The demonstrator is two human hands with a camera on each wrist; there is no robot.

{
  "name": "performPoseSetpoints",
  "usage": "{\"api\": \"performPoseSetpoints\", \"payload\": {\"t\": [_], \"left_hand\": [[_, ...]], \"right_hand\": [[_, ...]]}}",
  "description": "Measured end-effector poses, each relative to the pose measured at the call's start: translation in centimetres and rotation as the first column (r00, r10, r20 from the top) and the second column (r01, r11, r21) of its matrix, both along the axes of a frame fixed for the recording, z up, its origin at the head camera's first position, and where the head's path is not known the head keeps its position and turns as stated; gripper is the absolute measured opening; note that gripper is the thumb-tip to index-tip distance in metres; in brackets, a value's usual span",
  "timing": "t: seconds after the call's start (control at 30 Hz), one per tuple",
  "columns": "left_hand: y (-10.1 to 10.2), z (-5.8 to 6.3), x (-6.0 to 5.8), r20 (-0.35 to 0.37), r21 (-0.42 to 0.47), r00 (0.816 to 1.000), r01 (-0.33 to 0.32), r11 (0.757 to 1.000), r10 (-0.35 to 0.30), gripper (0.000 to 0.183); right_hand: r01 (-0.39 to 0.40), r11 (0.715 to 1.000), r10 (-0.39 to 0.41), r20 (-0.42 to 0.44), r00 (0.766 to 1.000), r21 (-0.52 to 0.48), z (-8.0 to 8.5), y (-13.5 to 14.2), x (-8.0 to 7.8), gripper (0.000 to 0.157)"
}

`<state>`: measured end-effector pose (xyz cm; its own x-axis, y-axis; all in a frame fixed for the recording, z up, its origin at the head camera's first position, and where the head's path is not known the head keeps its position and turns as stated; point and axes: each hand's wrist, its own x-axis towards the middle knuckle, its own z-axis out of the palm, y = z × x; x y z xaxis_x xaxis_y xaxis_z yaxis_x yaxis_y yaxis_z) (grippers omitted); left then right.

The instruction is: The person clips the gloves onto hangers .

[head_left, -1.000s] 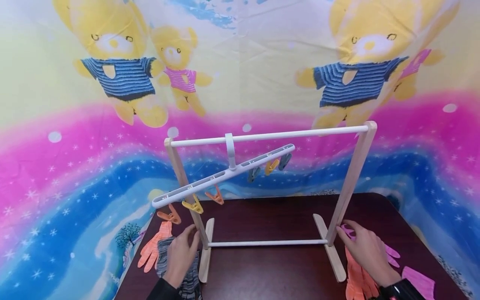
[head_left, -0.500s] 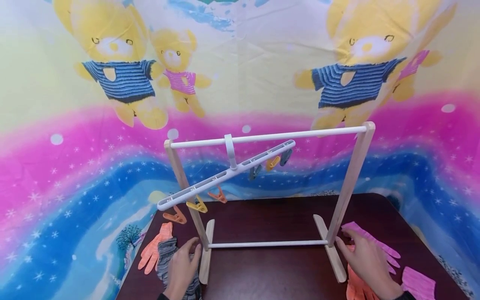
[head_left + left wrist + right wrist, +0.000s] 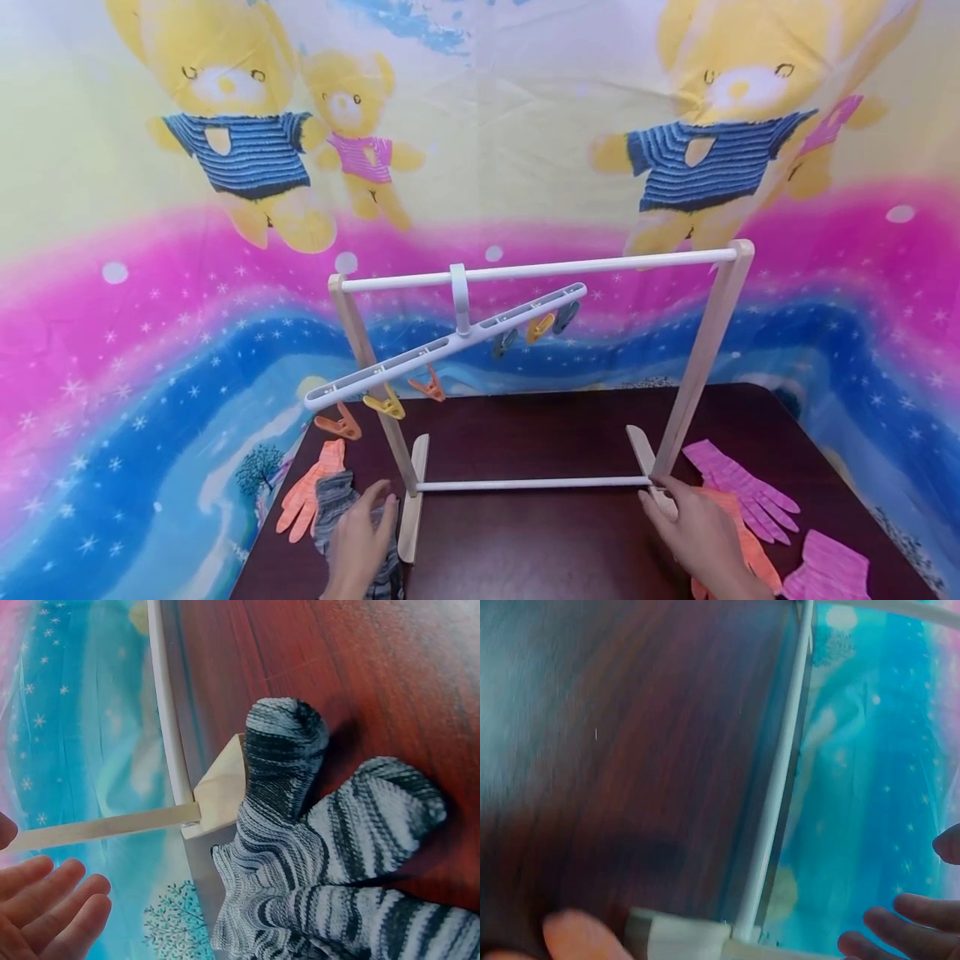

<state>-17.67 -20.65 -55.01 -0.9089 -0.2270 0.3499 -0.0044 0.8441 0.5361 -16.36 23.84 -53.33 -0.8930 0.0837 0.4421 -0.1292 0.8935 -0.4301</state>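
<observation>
A wooden drying rack [image 3: 702, 358] with white rails stands on the dark table. From its top rail hangs a white clip hanger [image 3: 467, 335], slanted, bearing orange, yellow and grey-blue clothespins. My left hand [image 3: 358, 533] hovers by the rack's left foot with relaxed fingers, over a grey-black striped knit glove [image 3: 285, 825]. The left wrist view shows those fingers apart from the post. My right hand [image 3: 693, 525] is over the rack's right foot, fingers spread and loosely bent; nothing shows in its grasp. Whether it touches the foot, I cannot tell.
An orange glove [image 3: 303, 492] lies at the table's left edge. On the right are another orange glove [image 3: 753, 554], a pink glove [image 3: 742, 487] and a pink knit piece [image 3: 828, 567]. A printed bear curtain [image 3: 480, 167] hangs behind the table [image 3: 540, 550].
My right hand has moved left from beside the right post to over its foot, uncovering more of the pink glove. My left hand has drawn slightly down from the left post. The hanger sways slightly.
</observation>
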Motion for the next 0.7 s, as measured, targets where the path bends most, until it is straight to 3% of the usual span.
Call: {"api": "performPoseSetpoints", "payload": {"t": [0.33, 0.7], "left_hand": [[-0.9, 0.6, 0.4, 0.119, 0.035, 0.992, -0.043, 0.998, 0.039, 0.037], [-2.1, 0.1, 0.8, 0.197, 0.037, 0.975, -0.117, 0.992, 0.107, 0.037]], "right_hand": [[-0.049, 0.999, 0.049, 0.022, 0.999, -0.016, -0.7, -2.5, -0.1, 0.036], [-0.088, 0.996, 0.088, 0.003, 0.996, -0.013, -1.4, -3.6, -0.2, 0.032]]}}
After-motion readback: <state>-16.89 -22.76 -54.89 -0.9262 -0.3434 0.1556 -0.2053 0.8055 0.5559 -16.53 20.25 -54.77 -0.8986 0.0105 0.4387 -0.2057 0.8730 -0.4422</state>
